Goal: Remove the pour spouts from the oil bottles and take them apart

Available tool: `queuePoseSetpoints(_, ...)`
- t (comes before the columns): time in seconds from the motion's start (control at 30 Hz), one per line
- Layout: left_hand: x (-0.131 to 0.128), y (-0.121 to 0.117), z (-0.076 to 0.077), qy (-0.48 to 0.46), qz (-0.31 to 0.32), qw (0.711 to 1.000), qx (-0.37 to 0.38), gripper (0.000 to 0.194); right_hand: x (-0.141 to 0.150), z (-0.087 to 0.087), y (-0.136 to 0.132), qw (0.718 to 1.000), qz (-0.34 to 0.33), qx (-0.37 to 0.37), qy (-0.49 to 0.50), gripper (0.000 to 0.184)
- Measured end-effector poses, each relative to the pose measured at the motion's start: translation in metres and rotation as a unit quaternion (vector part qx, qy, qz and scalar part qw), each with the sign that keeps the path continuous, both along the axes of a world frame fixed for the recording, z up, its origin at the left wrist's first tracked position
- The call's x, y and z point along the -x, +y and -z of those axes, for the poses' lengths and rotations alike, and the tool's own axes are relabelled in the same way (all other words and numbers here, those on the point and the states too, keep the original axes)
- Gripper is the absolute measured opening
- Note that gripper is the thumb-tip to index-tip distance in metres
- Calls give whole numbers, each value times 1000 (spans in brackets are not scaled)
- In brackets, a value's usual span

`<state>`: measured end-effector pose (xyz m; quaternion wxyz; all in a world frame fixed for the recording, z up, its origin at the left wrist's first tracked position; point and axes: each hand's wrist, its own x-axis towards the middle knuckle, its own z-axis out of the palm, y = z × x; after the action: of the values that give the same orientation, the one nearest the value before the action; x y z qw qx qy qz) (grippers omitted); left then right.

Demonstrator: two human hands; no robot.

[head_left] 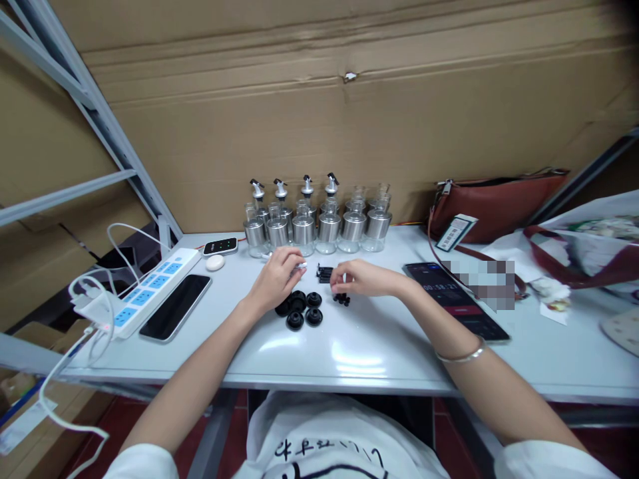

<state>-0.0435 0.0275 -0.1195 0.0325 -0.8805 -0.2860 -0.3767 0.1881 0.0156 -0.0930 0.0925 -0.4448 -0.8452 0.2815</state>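
Note:
My left hand (277,278) rests on the white table (349,346), fingers curled round a small white and silver piece at its tips. Just below it lie several round black caps (302,308). My right hand (360,277) is closed in a pinch over a few small black parts (342,299), with a bunch of thin black spouts (324,273) lying between the two hands. Behind them stands a row of glass and steel oil bottles (319,223); some carry black pourers, others have none.
A white power strip (144,293) with cables and a dark phone (174,307) lie at the left. A white earbud case (215,262) and small black device (220,246) sit behind. Right: a phone showing a timer (456,299), a brown bag (494,203), a plastic bag (589,246).

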Motion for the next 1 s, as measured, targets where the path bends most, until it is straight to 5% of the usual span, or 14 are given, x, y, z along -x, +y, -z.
queuePoseSetpoints(0.17, 0, -2, -1, -50, -27, 998, -36, 14, 4, -7, -2, 983, 88, -68, 149, 32)
queuePoseSetpoints(0.33, -5, -2, 5, -76, 58, 995, 21, 10, 23, 3, -6, 947, 83, 35, 308, 43)
queuePoseSetpoints(0.63, -11, -7, 8, -97, 99, 990, 20, 5, 31, 3, -9, 924, 57, 105, 362, 43)
queuePoseSetpoints(0.77, -9, -5, 7, -79, 71, 994, -24, 8, 34, 5, -12, 894, 64, 181, 405, 43)
queuePoseSetpoints(1.0, -4, -1, 3, 16, -19, 998, -56, 25, 45, 6, -16, 851, 97, 173, 486, 42)
